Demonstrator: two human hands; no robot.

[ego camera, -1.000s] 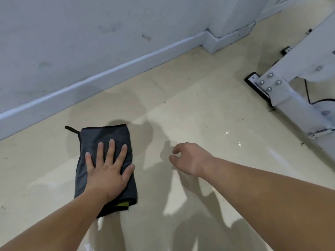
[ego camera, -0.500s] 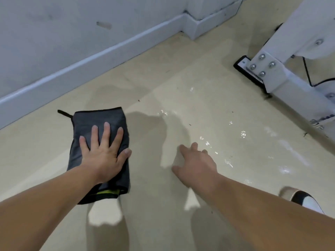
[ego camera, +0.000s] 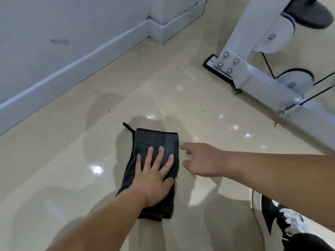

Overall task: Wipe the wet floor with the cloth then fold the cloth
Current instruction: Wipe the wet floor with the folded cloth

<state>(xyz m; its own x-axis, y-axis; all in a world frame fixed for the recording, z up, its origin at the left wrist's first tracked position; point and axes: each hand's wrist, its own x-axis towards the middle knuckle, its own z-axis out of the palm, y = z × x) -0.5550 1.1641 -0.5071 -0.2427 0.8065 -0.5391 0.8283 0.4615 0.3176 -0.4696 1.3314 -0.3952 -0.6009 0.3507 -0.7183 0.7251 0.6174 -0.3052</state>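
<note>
A dark grey folded cloth [ego camera: 157,142] with a small black loop at its far left corner lies flat on the beige floor [ego camera: 59,160]. My left hand [ego camera: 154,176] presses on it with spread, straight fingers. Just right of the cloth, my right hand [ego camera: 201,160] hovers low over the floor with loose fingers, its index finger stretched toward the cloth's right edge, and it holds nothing. Wet patches [ego camera: 235,126] glint on the floor beyond and to the right of the cloth, and another wet patch [ego camera: 97,168] shines to its left.
A white metal machine frame [ego camera: 253,82] with bolts, pulleys and black cables stands at the right. A grey wall with a skirting board [ego camera: 72,69] runs along the left and back. My white and black shoe [ego camera: 275,214] is at the lower right.
My left hand has slid the cloth to the right, toward the wet patches. My right hand has come close to the cloth's right edge. The view has shifted, and my shoe shows more.
</note>
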